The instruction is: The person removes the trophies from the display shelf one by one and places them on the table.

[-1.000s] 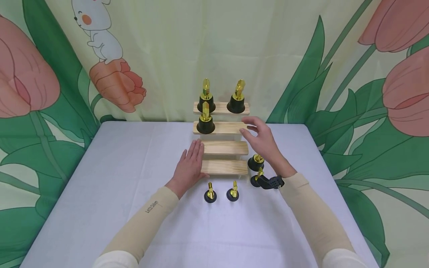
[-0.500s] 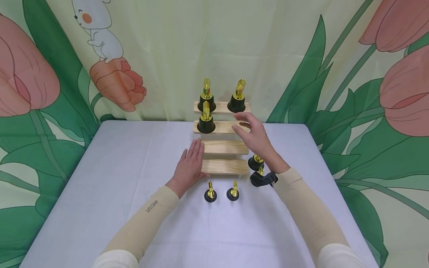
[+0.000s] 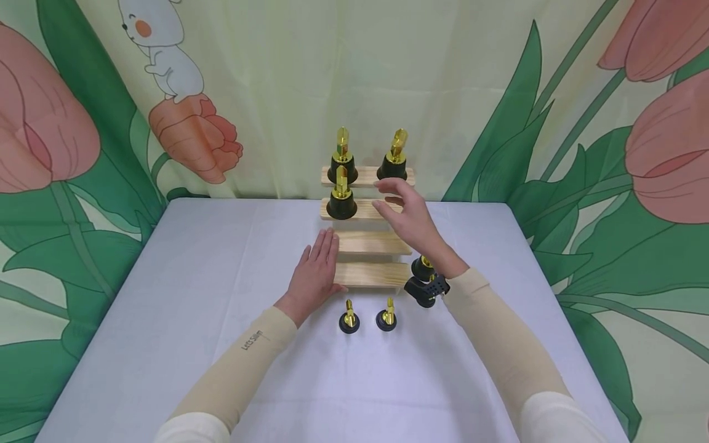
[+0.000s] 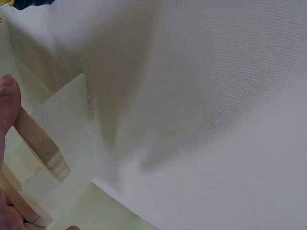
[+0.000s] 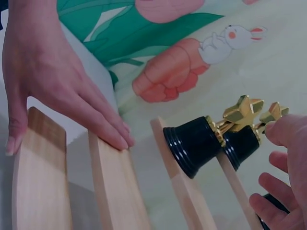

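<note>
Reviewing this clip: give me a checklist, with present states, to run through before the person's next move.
1. Left hand on the wooden shelf: ok, it rests against the left ends of the lower boards.
2. Right hand free: ok, it holds nothing.
3. Right hand clear of the top right trophy: cannot tell; they nearly meet in the head view.
4. Second-board trophy upright: ok, near the left end.
5. Front left trophy and front right trophy upright: ok.
6. Nearer side trophy fully visible: not ok, the black wrist strap hides much of it.

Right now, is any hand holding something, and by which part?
Nothing is held: the right hand is empty; the left hand rests against the shelf, at its left end.
</note>
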`<act>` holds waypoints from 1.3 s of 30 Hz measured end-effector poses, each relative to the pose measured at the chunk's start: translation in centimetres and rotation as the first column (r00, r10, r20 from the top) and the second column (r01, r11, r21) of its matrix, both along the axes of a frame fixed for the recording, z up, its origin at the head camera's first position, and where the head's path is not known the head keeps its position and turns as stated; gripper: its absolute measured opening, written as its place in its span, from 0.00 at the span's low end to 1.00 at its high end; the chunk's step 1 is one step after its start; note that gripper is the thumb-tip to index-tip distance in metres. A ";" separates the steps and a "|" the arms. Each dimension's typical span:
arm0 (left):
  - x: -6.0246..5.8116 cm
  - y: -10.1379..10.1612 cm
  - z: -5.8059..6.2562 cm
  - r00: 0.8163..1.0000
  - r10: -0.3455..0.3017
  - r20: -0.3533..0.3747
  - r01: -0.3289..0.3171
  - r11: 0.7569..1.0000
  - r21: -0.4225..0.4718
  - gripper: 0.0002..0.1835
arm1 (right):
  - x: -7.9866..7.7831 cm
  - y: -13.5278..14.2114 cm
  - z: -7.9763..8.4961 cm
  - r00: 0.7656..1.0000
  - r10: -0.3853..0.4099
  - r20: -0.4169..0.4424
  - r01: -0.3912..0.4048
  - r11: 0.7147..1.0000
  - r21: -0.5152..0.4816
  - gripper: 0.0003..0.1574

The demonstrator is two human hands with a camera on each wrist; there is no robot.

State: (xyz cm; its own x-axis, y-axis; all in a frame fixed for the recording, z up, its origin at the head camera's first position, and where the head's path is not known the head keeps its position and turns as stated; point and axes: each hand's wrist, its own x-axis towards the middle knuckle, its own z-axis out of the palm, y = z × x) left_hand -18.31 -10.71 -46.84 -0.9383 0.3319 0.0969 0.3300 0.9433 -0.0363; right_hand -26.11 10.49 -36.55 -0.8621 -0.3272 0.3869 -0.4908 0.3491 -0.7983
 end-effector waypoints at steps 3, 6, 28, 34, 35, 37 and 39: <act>0.1 0.0 0.1 1.000 -0.002 -0.005 0.002 1.000 0.003 0.66 | -0.2 -0.5 0.0 1.000 0.007 0.005 -0.007 1.000 0.008 0.23; 0.1 0.0 0.1 1.000 -0.002 -0.006 0.002 1.000 0.010 0.66 | -0.3 -0.9 0.1 1.000 0.018 0.003 -0.018 1.000 0.014 0.24; -0.2 0.0 -0.4 1.000 0.013 0.002 -0.013 1.000 -0.008 0.67 | -2.0 -4.4 0.7 0.997 0.074 0.014 -0.072 0.994 -0.079 0.28; -0.1 0.0 -0.3 1.000 0.015 -0.004 -0.015 1.000 -0.022 0.66 | -2.3 -5.3 0.9 0.997 0.076 0.003 -0.076 0.995 -0.072 0.29; -0.1 0.0 -0.2 1.000 0.014 -0.005 -0.015 1.000 -0.022 0.66 | -2.4 -5.4 1.0 0.997 0.077 0.000 -0.077 0.995 -0.071 0.29; -0.1 0.0 -0.2 1.000 0.013 -0.009 -0.013 1.000 -0.017 0.66 | -2.4 -5.6 1.0 0.997 0.083 0.002 -0.083 0.994 -0.072 0.30; -0.1 0.0 -0.2 1.000 0.012 -0.006 -0.012 1.000 -0.015 0.66 | -2.6 -5.7 1.1 0.996 0.093 0.015 -0.092 0.992 -0.082 0.30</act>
State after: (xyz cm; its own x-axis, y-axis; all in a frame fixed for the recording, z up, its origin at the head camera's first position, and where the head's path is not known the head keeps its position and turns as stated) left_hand -18.45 -10.66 -47.07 -0.9416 0.3224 0.0972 0.3187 0.9464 -0.0520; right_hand -28.66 4.78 -35.48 -0.8368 -0.3741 0.3999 -0.5029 0.2361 -0.8315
